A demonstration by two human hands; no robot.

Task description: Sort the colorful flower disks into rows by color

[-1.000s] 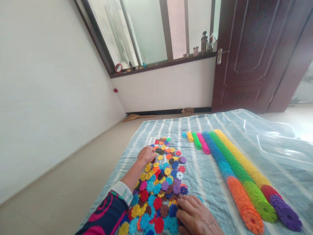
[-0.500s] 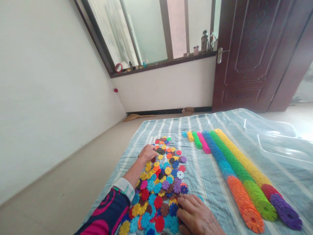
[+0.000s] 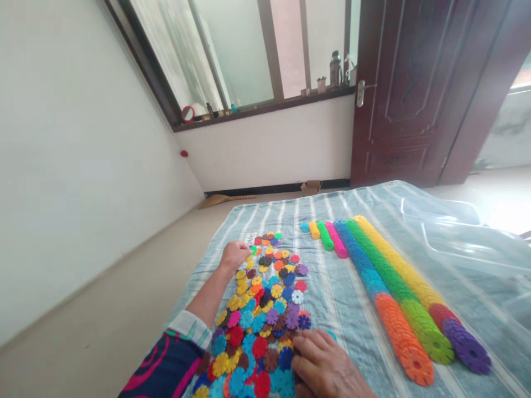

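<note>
Drawing back from the dark discs, the left hand now has a green disc at its fingertips, whether pinched I cannot tell; mixed discs spread between it and the right hand, still resting, its grip unclear.

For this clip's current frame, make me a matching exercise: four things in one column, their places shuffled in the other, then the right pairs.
Things
1. Left hand
2. Right hand
3. Lined-up orange discs
4. Clear plastic containers

Places
A. Right of all the long disc rows
B. At the near right side of the loose discs
C. In line with the blue discs, at the near end of that row
D. At the far left edge of the loose discs, near a green disc

Right pairs: 1-D, 2-B, 3-C, 4-A
</note>
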